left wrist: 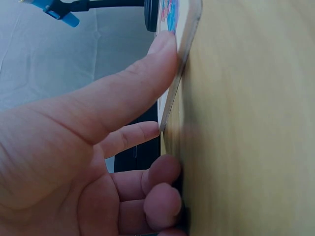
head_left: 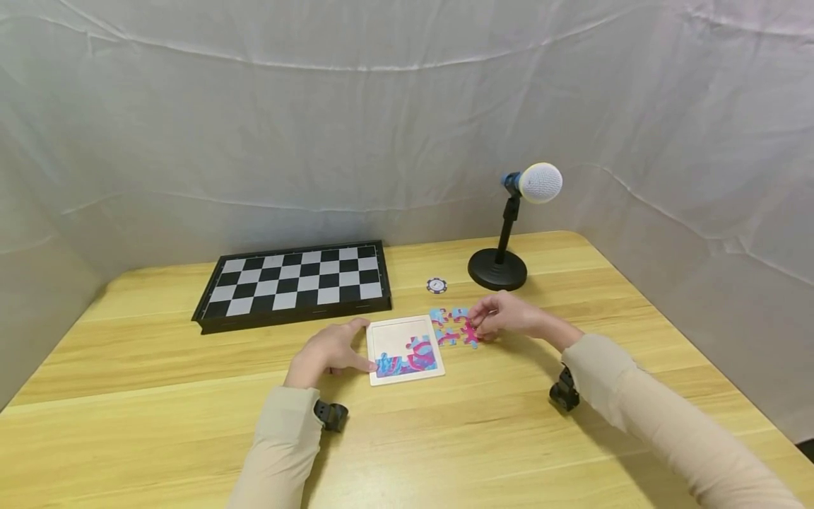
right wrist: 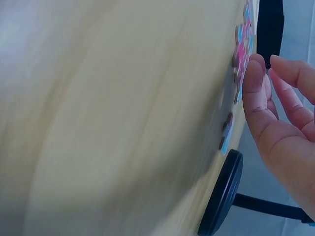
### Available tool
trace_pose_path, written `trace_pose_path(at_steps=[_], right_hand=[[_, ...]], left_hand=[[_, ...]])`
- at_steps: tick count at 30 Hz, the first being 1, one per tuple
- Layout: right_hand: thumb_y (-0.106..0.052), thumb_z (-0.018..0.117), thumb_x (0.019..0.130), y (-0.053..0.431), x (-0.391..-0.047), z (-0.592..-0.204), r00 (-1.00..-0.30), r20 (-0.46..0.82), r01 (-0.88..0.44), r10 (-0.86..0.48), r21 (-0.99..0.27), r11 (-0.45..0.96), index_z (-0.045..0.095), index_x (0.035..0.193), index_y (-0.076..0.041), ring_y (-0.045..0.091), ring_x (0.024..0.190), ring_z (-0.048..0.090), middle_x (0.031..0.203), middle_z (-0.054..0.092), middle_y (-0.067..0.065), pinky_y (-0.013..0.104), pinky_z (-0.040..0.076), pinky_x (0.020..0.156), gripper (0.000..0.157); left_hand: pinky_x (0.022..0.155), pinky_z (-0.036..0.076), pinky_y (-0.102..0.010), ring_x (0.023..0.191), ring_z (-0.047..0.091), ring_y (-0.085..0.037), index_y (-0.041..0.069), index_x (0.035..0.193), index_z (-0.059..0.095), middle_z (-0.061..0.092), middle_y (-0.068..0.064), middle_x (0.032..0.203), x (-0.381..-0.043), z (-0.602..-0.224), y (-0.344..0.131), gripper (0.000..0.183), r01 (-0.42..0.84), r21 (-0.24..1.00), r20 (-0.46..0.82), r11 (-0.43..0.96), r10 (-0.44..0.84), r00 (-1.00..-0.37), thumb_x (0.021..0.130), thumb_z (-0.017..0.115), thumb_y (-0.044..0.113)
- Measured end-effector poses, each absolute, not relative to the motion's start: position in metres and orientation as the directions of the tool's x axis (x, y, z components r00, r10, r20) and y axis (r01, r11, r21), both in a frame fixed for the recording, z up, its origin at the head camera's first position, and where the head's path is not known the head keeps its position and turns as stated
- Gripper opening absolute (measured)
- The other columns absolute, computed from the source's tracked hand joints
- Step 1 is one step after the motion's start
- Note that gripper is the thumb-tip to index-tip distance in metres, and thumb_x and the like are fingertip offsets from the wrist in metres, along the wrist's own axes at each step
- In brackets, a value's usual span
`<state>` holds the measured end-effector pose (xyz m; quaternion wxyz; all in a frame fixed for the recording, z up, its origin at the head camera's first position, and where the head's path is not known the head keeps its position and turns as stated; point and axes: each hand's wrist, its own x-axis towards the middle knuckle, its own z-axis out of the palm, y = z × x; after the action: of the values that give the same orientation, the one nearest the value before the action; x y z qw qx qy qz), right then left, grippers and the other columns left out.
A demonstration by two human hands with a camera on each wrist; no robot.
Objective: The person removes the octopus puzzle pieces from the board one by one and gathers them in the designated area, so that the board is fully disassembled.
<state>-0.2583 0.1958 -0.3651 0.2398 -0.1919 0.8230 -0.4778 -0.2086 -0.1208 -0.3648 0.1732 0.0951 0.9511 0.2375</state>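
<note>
A square white puzzle tray (head_left: 389,329) lies on the table, with joined blue, pink and purple pieces (head_left: 415,359) along its lower part. My left hand (head_left: 327,353) is at its left side: the straight thumb rests on the lower left rim, and the index fingertip touches the upper corner. Loose puzzle pieces (head_left: 445,335) lie against the tray's right side. Over a pink piece (head_left: 470,334) is my right hand (head_left: 506,315). In the right wrist view its thumb and index finger stand apart beside the pieces (right wrist: 241,55), with nothing seen between them.
A black-and-white chessboard (head_left: 299,283) lies at the back left. Behind the loose pieces is a poker chip (head_left: 437,285). A microphone (head_left: 540,183) on a black stand (head_left: 498,268) rises at the back right. Pale cloth (head_left: 318,141) hangs behind the wooden table (head_left: 407,445).
</note>
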Motion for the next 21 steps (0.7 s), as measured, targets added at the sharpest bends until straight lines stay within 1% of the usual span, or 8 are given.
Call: trace_pose_path(at_steps=[3, 9, 16, 21], right_hand=[[0.006, 0.059, 0.079, 0.190, -0.258, -0.364, -0.816, -0.217, -0.086, -0.536, -0.872, 0.483, 0.056, 0.101, 0.014, 0.015, 0.070, 0.058, 0.086, 0.059, 0.014, 0.029, 0.050, 0.064, 0.024], [0.003, 0.060, 0.079, 0.176, -0.259, -0.363, -0.798, -0.203, -0.106, -0.568, -0.880, 0.463, 0.055, 0.102, 0.014, 0.014, 0.069, 0.057, 0.084, 0.059, 0.010, 0.027, 0.049, 0.063, 0.025], [0.000, 0.064, 0.079, 0.158, -0.258, -0.363, -0.791, -0.190, -0.133, -0.582, -0.874, 0.467, 0.057, 0.100, 0.011, 0.014, 0.069, 0.057, 0.085, 0.059, 0.011, 0.030, 0.050, 0.065, 0.025], [0.002, 0.066, 0.077, 0.145, -0.255, -0.363, -0.784, -0.198, -0.119, -0.588, -0.882, 0.456, 0.057, 0.102, 0.012, 0.013, 0.067, 0.057, 0.085, 0.058, 0.010, 0.030, 0.051, 0.065, 0.028]], left_hand=[[0.045, 0.040, -0.027, 0.046, 0.048, -0.017, 0.016, 0.138, 0.034, 0.053, -0.015, 0.103, -0.209, -0.365, -0.121, 0.084, 0.098, 0.484, -0.285, 0.870, 0.262, -0.922, 0.068, 0.077, 0.035], [0.045, 0.040, -0.027, 0.046, 0.048, -0.017, 0.016, 0.138, 0.033, 0.053, -0.016, 0.103, -0.208, -0.365, -0.121, 0.084, 0.099, 0.487, -0.284, 0.868, 0.264, -0.922, 0.068, 0.077, 0.034], [0.044, 0.039, -0.026, 0.045, 0.046, -0.016, 0.016, 0.138, 0.033, 0.053, -0.016, 0.104, -0.209, -0.365, -0.121, 0.084, 0.099, 0.492, -0.286, 0.865, 0.268, -0.920, 0.068, 0.077, 0.034], [0.045, 0.039, -0.026, 0.045, 0.046, -0.016, 0.016, 0.138, 0.033, 0.052, -0.016, 0.106, -0.208, -0.364, -0.120, 0.084, 0.101, 0.490, -0.286, 0.866, 0.270, -0.919, 0.068, 0.077, 0.034]])
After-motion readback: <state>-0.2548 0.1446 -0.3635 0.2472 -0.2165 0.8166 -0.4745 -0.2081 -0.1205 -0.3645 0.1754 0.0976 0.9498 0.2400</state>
